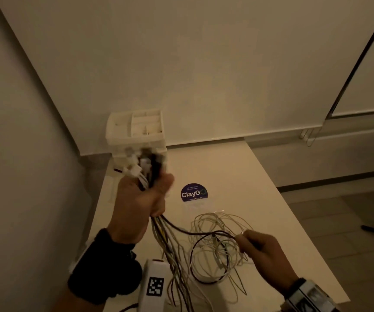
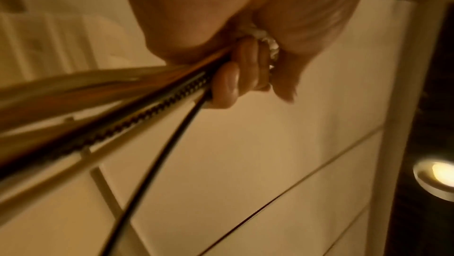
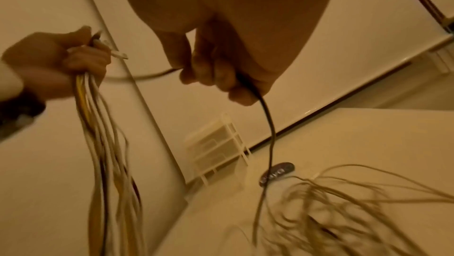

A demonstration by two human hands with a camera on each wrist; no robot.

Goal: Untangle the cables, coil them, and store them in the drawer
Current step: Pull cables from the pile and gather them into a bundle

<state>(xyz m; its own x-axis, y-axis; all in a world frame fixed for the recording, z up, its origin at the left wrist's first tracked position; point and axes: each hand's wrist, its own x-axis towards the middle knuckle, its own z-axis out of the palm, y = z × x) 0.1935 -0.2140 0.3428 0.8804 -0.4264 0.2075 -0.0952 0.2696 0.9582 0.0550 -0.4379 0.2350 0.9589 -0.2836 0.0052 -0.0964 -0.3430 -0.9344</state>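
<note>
Left hand (image 1: 139, 200) is clenching a thick bundle of cables (image 1: 163, 242) near the plug ends, fist raised well above the surface (image 1: 237, 176); plug ends (image 1: 141, 164) are sticking out above the fist, the rest hanging down below it. Likely gathering all the ends in one fist so the lengths hang straight and anchored, making single strands easier to pull free. The left wrist view is showing fingers (image 2: 227, 83) curling round the bundle, one braided cable among them. Right hand (image 1: 263, 251) is gripping a single dark cable (image 1: 195, 233), fingers curling round it, thumb side pinching; this cable is running from the bottom of the left fist across to the right hand, then dropping below the right hand into the tangle (image 1: 217, 244). Seems to be drawing this one sideways, away from the bundle, to separate it. The tangle of thin pale cables is lying loose on the surface between the hands and under the right hand, loops still overlapping, so untangling is looking early and no coiling is done yet. A white drawer unit (image 1: 136, 131) is standing beyond the left hand against the wall; cannot tell whether a drawer is open. A round dark sticker (image 1: 194, 192) is sitting on the surface just right of the left hand. A white tagged device (image 1: 154, 287) is showing near the left wrist.
</note>
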